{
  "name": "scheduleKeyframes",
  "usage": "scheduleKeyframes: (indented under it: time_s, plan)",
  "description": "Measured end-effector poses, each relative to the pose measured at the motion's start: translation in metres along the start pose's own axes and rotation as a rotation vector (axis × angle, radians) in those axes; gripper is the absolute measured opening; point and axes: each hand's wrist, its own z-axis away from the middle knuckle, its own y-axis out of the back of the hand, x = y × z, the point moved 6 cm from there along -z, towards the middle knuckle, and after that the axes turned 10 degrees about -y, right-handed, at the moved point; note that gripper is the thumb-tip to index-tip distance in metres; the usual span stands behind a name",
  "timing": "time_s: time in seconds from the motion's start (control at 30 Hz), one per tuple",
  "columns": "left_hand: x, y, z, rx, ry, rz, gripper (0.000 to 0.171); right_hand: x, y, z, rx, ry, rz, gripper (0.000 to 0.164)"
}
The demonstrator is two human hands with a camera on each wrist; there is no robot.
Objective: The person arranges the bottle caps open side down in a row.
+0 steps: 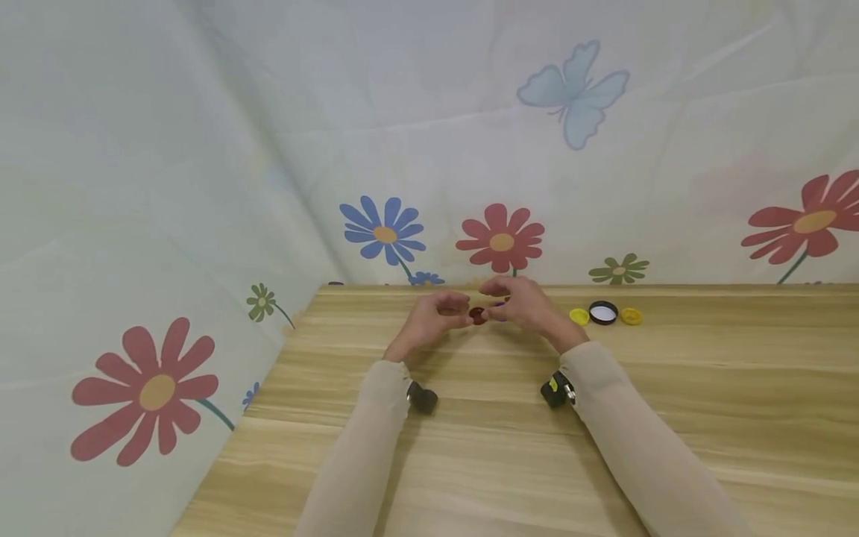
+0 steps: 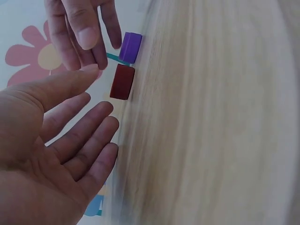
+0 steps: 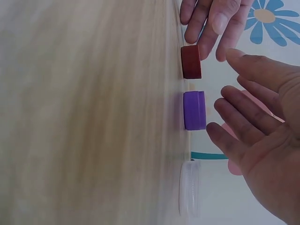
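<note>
A dark red bottle cap (image 1: 477, 315) stands on the table between my two hands. Close beside it, toward my right hand, is a purple bottle cap (image 3: 194, 110), partly covered by the fingers in the head view. My left hand (image 1: 429, 321) hovers at the left of the red cap with its fingers loosely extended; whether a fingertip touches the cap I cannot tell. Over the purple cap, my right hand (image 1: 526, 306) has its fingers spread and slightly bent, gripping nothing. A clear cap (image 3: 190, 187) sits farther right, hidden by the right hand in the head view.
To the right lie a bright yellow cap (image 1: 579, 317), a black-rimmed round lid (image 1: 603, 322) with a white inside, and a darker yellow cap (image 1: 631, 317). The wooden table (image 1: 483, 447) ends at the back against a flower-printed cloth (image 1: 429, 149).
</note>
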Motion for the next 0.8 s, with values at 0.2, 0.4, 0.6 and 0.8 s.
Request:
scheduleKeyframes:
  time_s: [0.2,0.4,0.6,0.8]
  plan:
    - [-0.006,-0.002,0.002,0.030,0.044,0.011,0.035,0.001,-0.007,-0.004,-0.023,-0.007,0.024,0.043]
    - [-0.005,-0.006,0.002,0.031,0.062,0.003,0.033,0.004,-0.010,-0.007,-0.026,0.006,0.039,0.042]
    - [-0.001,-0.007,0.000,0.048,0.041,-0.005,0.032,0.004,-0.011,-0.012,-0.051,0.016,0.082,0.043]
    - [0.000,-0.008,0.000,0.061,0.034,0.000,0.030,0.005,-0.015,-0.015,-0.058,0.038,0.129,0.033]
